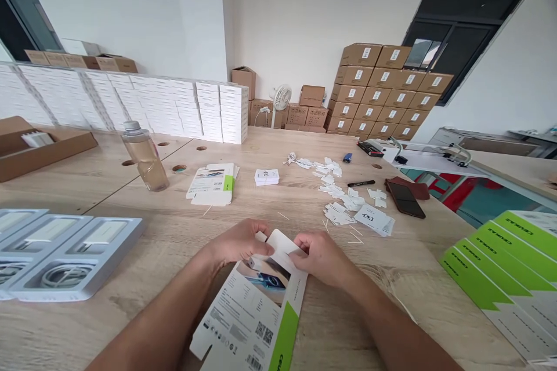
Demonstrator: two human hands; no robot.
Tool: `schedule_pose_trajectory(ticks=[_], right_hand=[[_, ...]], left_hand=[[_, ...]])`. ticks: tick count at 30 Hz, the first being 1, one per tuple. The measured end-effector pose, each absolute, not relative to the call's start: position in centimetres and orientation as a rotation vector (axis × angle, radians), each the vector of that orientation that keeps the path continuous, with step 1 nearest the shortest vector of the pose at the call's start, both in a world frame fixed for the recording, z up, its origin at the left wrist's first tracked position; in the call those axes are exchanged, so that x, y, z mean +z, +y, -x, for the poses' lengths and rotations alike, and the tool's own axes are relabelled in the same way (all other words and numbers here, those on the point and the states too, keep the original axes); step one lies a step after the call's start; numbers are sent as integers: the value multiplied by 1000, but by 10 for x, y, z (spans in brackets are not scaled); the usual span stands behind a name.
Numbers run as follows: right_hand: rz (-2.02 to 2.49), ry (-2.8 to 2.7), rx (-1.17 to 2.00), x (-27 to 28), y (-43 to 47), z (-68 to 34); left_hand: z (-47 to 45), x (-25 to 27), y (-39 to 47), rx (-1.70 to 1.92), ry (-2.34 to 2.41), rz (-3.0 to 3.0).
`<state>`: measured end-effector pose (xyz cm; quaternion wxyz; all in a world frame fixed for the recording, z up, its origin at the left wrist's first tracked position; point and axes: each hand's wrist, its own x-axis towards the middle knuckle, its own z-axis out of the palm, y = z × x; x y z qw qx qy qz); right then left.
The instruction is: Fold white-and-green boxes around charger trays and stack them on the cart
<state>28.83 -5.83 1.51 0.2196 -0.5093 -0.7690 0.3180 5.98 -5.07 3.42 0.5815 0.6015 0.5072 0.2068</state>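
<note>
Between my hands lies a white and green cardboard box (256, 313), flattened, its printed back facing up and its near end cut off by the frame. My left hand (243, 242) pinches the left side of its far end, thumb on top. On the right of the same end, my right hand (319, 255) grips by the white flap (282, 242), fingers curled. The fingertips under the card are hidden. To my left sit pale blue trays (130, 255) holding white chargers (104, 232) and coiled cables (67, 275).
Flattened green-edged boxes (500, 255) stack at right. Farther off are a flat box stack (211, 185), small cards (266, 177), paper scraps (343, 200), a black pen (361, 184), a phone (405, 199) and a bottle (145, 159). White boxes (232, 113) line the table's back left.
</note>
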Motion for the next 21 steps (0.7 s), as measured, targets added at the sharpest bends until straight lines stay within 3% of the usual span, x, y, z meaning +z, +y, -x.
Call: schedule_pose_trajectory(ticks=[4, 13, 21], right_hand=[[1392, -2092, 947, 15, -61, -284], [1144, -1269, 1958, 15, -55, -293], [1071, -1500, 2126, 13, -52, -298]], left_hand=[[-63, 35, -53, 435, 1207, -1498], [-67, 47, -60, 508, 944, -1441], [-69, 43, -60, 460, 922, -1510]])
